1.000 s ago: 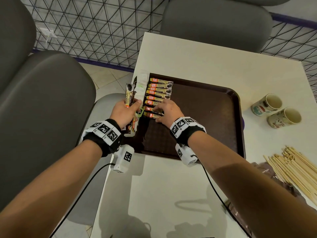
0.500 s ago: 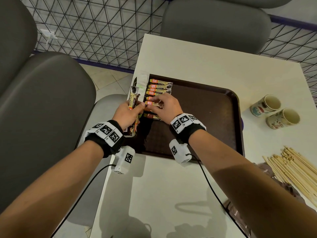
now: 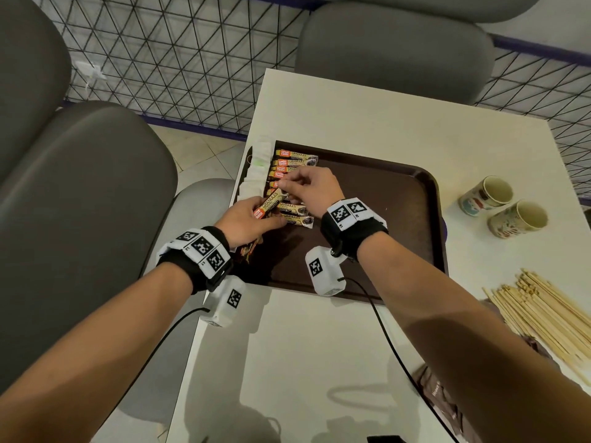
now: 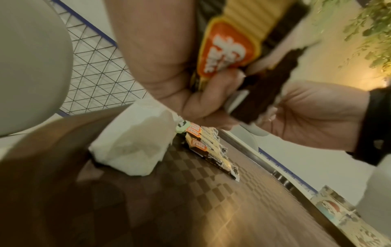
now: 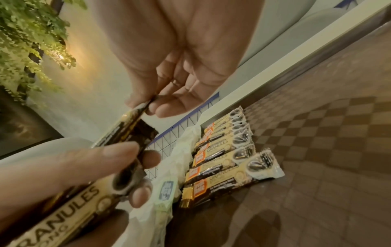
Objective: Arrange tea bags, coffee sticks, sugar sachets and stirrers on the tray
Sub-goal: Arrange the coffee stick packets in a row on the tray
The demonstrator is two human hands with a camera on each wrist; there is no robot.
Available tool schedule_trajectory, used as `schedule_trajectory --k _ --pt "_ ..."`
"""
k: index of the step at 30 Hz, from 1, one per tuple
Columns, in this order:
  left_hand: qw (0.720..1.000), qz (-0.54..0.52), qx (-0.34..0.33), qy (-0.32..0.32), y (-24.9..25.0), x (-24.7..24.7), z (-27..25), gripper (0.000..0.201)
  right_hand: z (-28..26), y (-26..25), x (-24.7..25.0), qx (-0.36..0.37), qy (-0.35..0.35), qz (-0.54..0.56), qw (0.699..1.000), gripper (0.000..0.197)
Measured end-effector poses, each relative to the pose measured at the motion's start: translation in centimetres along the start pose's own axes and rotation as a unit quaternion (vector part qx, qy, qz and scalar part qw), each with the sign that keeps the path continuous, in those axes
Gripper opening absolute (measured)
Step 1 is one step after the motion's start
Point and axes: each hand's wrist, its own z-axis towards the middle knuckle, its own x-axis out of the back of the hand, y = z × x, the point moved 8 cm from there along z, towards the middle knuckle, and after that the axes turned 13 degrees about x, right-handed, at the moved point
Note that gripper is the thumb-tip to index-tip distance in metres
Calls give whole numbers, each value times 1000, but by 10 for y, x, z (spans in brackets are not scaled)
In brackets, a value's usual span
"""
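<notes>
A dark brown tray [image 3: 383,219] lies on the white table. Several coffee sticks [image 3: 295,154] lie in a column at its left end, beside white tea bags [image 3: 260,167] along the left rim. My left hand [image 3: 256,215] grips a bundle of coffee sticks [image 3: 270,203] over the tray's near left corner. My right hand [image 3: 284,187] pinches the far end of the top stick [image 5: 137,115] between thumb and forefinger. The left wrist view shows the bundle [image 4: 230,46] close up in my curled fingers, above the tea bags [image 4: 135,147].
Wooden stirrers [image 3: 543,311] lie piled at the table's right edge, with dark brown sachets [image 3: 438,391] under and in front of them. Two paper cups [image 3: 486,195] lie on their sides right of the tray. Grey chairs stand to the left and behind.
My right hand has left the laid column and taken the end of a stick in the bundle. My left hand has swung the bundle rightward, tilted over the tray.
</notes>
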Motion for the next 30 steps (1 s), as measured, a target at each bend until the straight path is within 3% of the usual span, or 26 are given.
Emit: schedule_trajectory --k 3,8,11,14,24,30 --pt "1000 -23 -12 15 2 6 -3 33 -2 6 11 -10 52 21 998 18" --pt "994 -73 -13 76 -4 24 -5 38 -13 19 26 -28 96 59 993 13" --pt "991 -76 -18 110 -4 31 -4 22 -20 24 22 -24 64 81 994 11" --pt "993 -70 -13 97 -4 28 -4 11 -25 31 16 -30 15 41 999 13" --pt "990 -81 -12 117 -7 31 -5 11 -56 74 22 -140 67 13 988 12" --pt "991 -64 -15 120 -6 28 -8 11 -61 77 17 -138 35 -108 984 3"
